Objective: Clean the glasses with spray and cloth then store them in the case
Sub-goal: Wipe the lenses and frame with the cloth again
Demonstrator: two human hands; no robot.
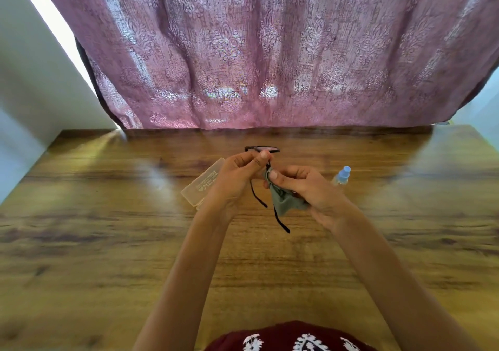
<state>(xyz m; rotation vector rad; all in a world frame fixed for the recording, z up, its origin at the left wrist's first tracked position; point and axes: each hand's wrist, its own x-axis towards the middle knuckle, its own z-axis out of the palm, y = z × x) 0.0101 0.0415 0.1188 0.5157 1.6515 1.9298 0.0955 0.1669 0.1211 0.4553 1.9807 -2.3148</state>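
Wooden table (108, 242) runs back to a pink curtain (270, 53). Above it, the left hand (237, 177) is curled, pinching the glasses (263, 149) by the frame between thumb and fingers; one lens shows above the knuckles and both temples hang down between the hands. The right hand (310, 191) is closed on a grey cloth (283, 202), thumb pressing it against the glasses. A clear case (202, 186) lies behind the left hand, and a spray bottle (342, 175) stands behind the right.
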